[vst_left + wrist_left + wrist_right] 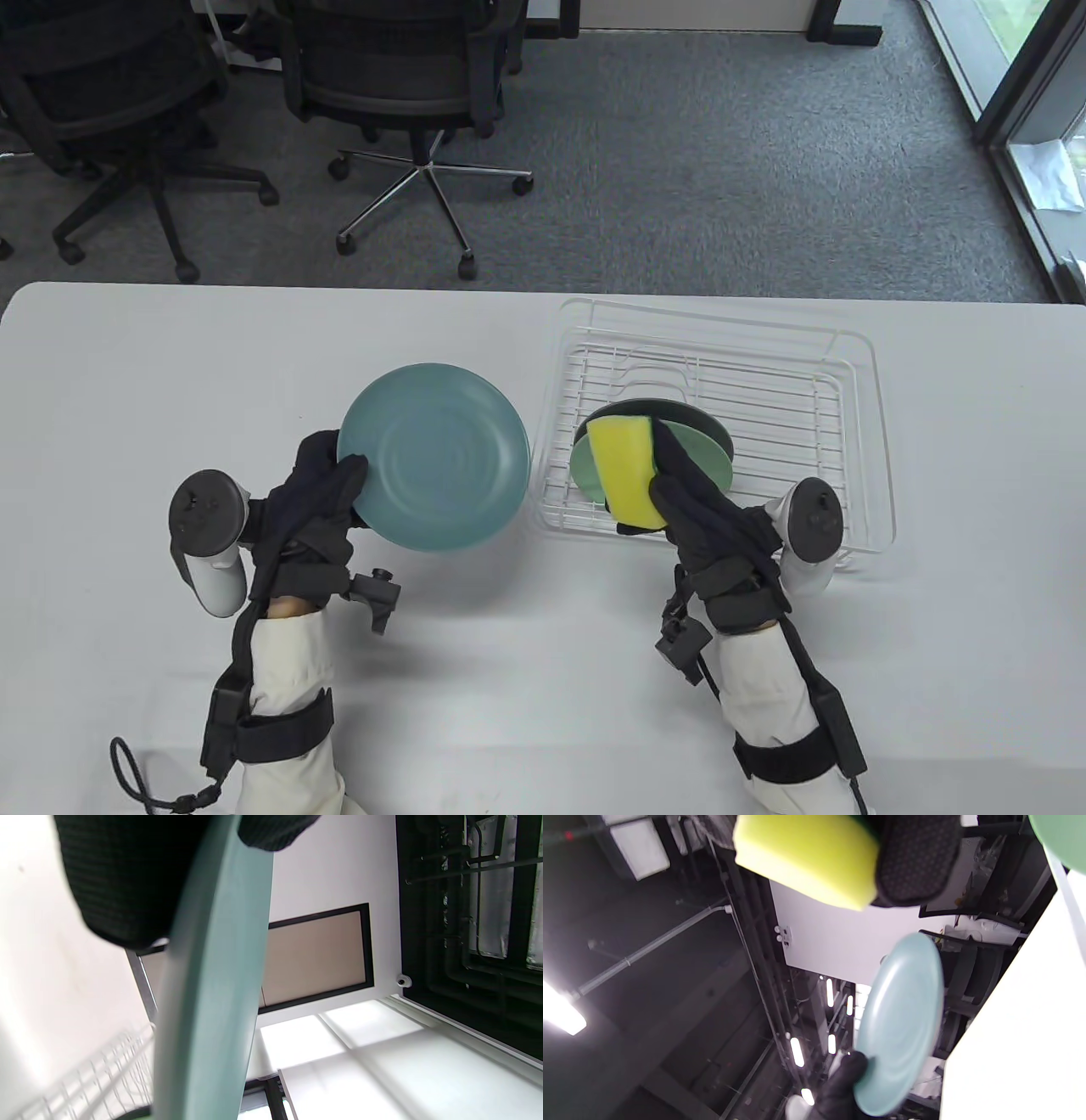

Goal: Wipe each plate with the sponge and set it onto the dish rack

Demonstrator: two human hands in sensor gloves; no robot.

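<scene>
Your left hand [318,497] has the teal plate [434,457] by its lower-left rim, thumb over the top face and the rest of the fingers underneath, so that grip is pinching the plate; it's held up off the tabletop [127,382], tilted, just left of the dish rack [865,399] and not touching it; from the left wrist view you mostly get the plate [212,984] edge-on with the glove [123,878] wrapped on it, and a bit of rack wire in the bottom-left corner.

Your right hand [704,501] is curled round the yellow sponge [626,471], fingers along its right side, thumb side hidden; so that grip is clamped on the sponge, and the sponge sits in front of the plates in the rack; can't tell if it's actually touching them.

In the rack there's a light green plate [704,454] standing on edge with a darker plate [679,416] right behind it, both near the rack's front-left part.

The right wrist view shows the sponge [806,857] up top with a gloved finger [916,861] on it, the teal plate [901,1018] further off in your other hand [840,1086], and a sliver of the green plate [1062,834] in the corner.

Office chairs [399,76] on the carpet beyond the tabletop.
</scene>
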